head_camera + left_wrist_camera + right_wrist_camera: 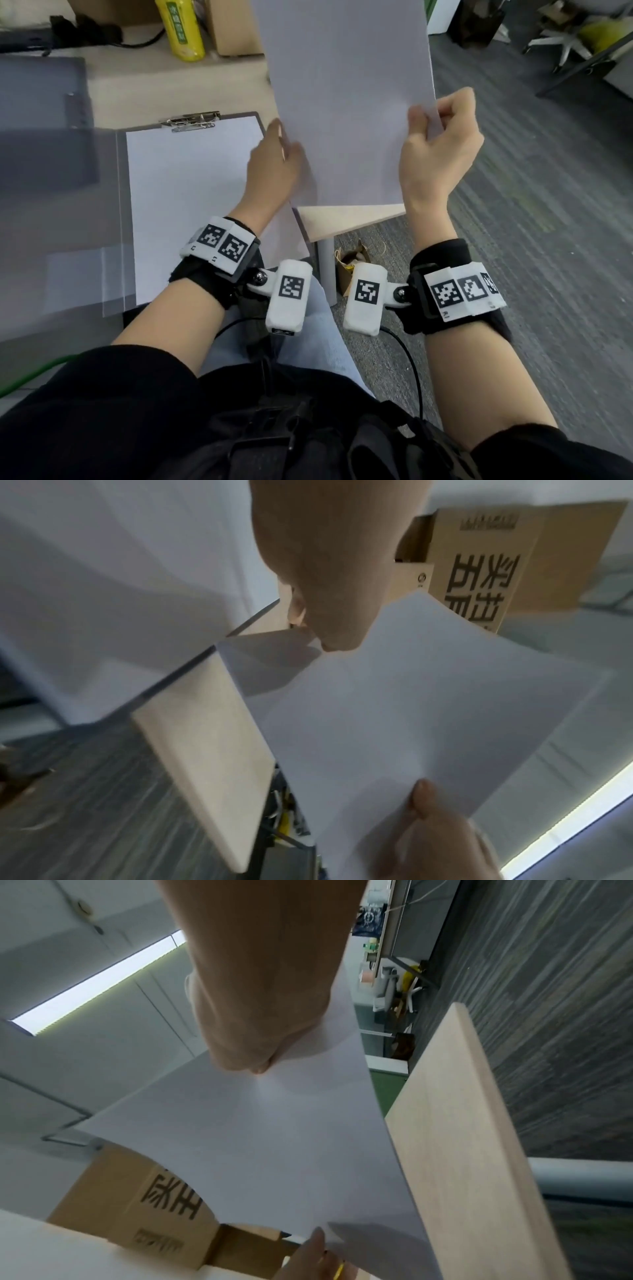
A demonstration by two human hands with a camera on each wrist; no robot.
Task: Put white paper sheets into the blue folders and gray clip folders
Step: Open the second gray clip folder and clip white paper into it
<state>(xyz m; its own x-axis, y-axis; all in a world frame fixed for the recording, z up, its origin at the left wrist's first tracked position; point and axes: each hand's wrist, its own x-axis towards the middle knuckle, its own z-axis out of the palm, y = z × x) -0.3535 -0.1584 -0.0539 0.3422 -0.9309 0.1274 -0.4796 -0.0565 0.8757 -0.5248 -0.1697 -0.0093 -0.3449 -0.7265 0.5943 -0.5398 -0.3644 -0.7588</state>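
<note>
Head view: a white paper sheet is held raised over the table's right end, long axis running away from the person and tilted slightly left. The right hand pinches its right edge, thumb on the near face. The left hand meets the left edge; its fingers are hidden behind the sheet, so the grip cannot be told there. The gray clip folder, already holding a sheet under its clip, lies flat just left of the left hand, the nearer one.

Left wrist view: the fingers appear closed on the sheet's corner, though blurred.

Right wrist view: the fingers clamp the sheet's edge. Judgement: travel is leftward and down.
</note>
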